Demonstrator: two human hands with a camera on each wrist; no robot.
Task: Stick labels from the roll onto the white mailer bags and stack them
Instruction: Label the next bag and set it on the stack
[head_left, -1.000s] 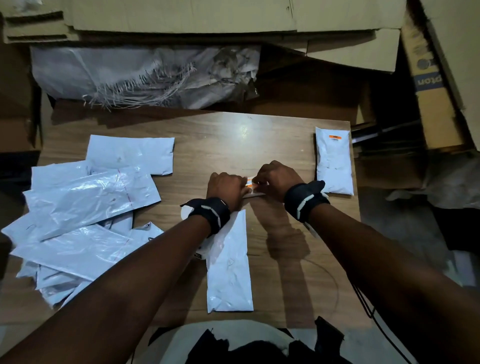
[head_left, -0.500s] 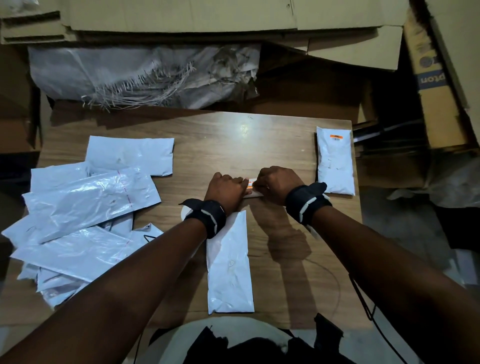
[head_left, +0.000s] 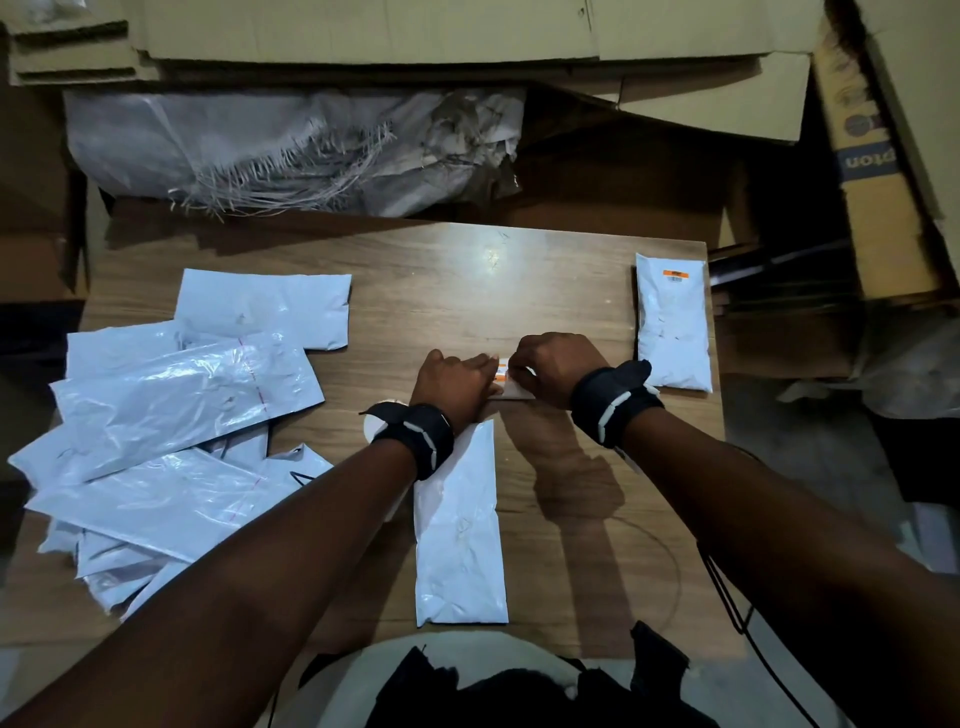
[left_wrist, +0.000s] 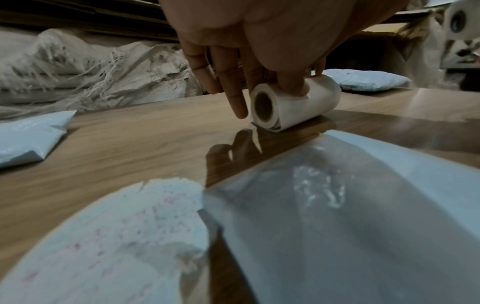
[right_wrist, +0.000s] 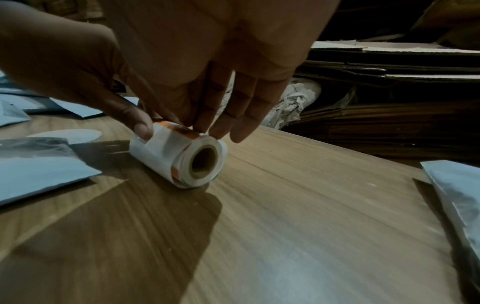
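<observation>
A small white label roll lies on its side on the wooden table, between my two hands. My left hand grips it, thumb on top and fingers along the far side. In the right wrist view my right hand pinches an orange-and-white label at the top of the label roll. From the head camera the left hand and right hand almost hide the label roll. A plain white mailer bag lies lengthwise just in front of the hands.
One labelled bag with an orange label lies at the table's right edge. A loose pile of white bags covers the left side. A white round disc sits under my left wrist. Cardboard and a frayed sack stand behind.
Both hands stay on the roll and have barely shifted. The left fingers reach a little further over it than a second ago.
</observation>
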